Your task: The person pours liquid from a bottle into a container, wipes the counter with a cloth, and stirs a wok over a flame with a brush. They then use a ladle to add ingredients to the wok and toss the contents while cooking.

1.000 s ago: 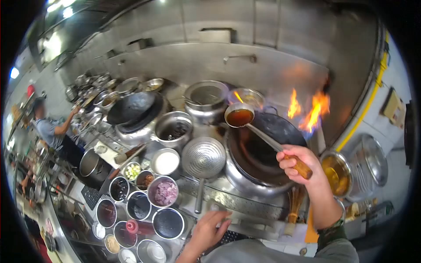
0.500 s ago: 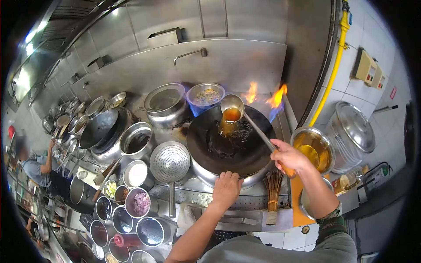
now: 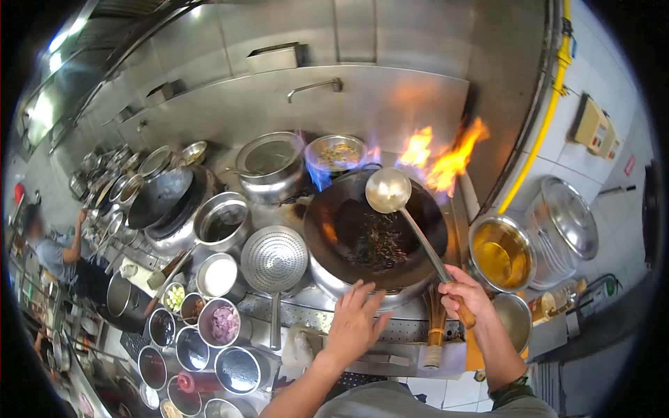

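Note:
My right hand (image 3: pixel 465 295) is wrapped round the wooden grip of a long ladle (image 3: pixel 389 191). The ladle's bowl hangs over the far part of a black wok (image 3: pixel 334 244), with a little amber liquid visible in it. Dark, glossy oil and dark strands lie in the bottom of the wok. Fingers spread, my left hand (image 3: pixel 354 324) hovers just off the wok's near rim and holds nothing. A perforated skimmer (image 3: pixel 274 258) rests left of the wok, its handle toward me. A bamboo brush (image 3: pixel 435 327) stands beside my right hand.
Tall flames (image 3: pixel 446 160) rise behind the wok. A pot of yellow oil (image 3: pixel 503 254) stands at right. Metal tubs, one with chopped purple onion (image 3: pixel 221 323), crowd the left. Behind are a lidded pot (image 3: pixel 268 157) and a faucet (image 3: pixel 313 89). A co-worker (image 3: pixel 59 244) stands far left.
The ladle has gone from pouring amber liquid to hanging level over the wok. My left hand has lifted from the rim and spread its fingers. The flames have grown.

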Action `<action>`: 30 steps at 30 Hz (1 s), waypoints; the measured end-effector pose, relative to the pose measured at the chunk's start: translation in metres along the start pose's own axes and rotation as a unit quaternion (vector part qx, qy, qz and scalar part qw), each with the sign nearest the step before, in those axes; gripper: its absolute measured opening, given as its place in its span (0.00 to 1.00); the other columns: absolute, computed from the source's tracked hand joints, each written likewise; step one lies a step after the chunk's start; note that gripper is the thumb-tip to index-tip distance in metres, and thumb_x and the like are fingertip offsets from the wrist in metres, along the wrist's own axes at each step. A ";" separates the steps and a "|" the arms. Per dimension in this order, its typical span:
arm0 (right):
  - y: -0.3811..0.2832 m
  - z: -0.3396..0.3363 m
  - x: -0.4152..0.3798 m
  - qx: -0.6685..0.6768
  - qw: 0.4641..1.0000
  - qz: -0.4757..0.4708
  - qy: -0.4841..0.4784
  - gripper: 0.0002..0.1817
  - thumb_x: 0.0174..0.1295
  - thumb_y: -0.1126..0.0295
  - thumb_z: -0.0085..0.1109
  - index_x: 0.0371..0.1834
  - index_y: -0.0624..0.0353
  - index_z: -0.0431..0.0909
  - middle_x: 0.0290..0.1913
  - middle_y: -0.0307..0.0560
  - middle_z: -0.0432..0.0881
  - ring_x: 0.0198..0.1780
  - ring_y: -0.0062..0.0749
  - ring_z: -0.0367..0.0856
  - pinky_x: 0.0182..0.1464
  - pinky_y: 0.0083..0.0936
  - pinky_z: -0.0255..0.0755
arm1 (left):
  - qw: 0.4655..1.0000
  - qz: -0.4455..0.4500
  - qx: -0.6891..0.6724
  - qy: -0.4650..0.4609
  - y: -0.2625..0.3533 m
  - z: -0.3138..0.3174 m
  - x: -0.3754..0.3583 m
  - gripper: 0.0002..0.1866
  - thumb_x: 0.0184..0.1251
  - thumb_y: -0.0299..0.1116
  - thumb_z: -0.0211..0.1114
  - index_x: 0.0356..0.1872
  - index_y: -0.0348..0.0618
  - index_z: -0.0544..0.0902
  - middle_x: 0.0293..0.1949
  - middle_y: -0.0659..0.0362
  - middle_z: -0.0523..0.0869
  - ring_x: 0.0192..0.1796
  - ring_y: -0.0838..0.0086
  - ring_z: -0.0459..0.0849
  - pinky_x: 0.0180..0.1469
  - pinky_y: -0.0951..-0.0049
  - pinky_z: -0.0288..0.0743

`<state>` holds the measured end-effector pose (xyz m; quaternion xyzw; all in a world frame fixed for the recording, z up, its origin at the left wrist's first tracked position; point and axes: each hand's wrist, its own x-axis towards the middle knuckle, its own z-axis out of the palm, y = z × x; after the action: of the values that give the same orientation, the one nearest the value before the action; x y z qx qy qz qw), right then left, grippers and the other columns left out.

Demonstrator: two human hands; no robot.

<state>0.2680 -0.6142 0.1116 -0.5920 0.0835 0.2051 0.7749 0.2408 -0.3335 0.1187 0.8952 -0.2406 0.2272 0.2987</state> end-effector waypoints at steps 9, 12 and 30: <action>-0.034 0.209 0.095 -0.128 0.962 -0.034 -0.238 0.33 0.66 0.74 0.57 0.74 0.57 0.57 0.33 0.41 0.75 0.20 0.20 0.71 0.15 0.22 0.66 | 0.980 -0.139 -0.136 -0.038 0.000 -0.078 -0.110 0.20 0.58 0.34 0.73 0.51 0.40 0.83 0.51 0.52 0.83 0.54 0.57 0.82 0.53 0.62 0.76; -0.020 0.283 0.149 -0.293 0.924 -0.088 -0.228 0.31 0.61 0.79 0.55 0.70 0.62 0.63 0.32 0.44 0.77 0.20 0.23 0.73 0.21 0.25 0.69 | 0.966 -0.216 -0.140 -0.028 0.007 -0.110 -0.135 0.18 0.60 0.35 0.72 0.49 0.39 0.84 0.47 0.51 0.85 0.49 0.56 0.84 0.53 0.63 0.77; -0.028 0.350 0.222 0.238 0.866 0.299 -0.322 0.05 0.63 0.76 0.52 0.37 0.65 0.66 0.33 0.40 0.70 0.26 0.16 0.73 0.21 0.14 0.65 | 0.873 -0.443 -0.189 0.078 -0.009 -0.150 -0.203 0.17 0.65 0.32 0.67 0.53 0.38 0.81 0.46 0.47 0.84 0.44 0.59 0.85 0.47 0.67 0.79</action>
<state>0.4405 -0.2386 0.1537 -0.2377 0.0485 0.5802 0.7775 0.0474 -0.1708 0.1110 0.8140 0.1667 0.0903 0.5491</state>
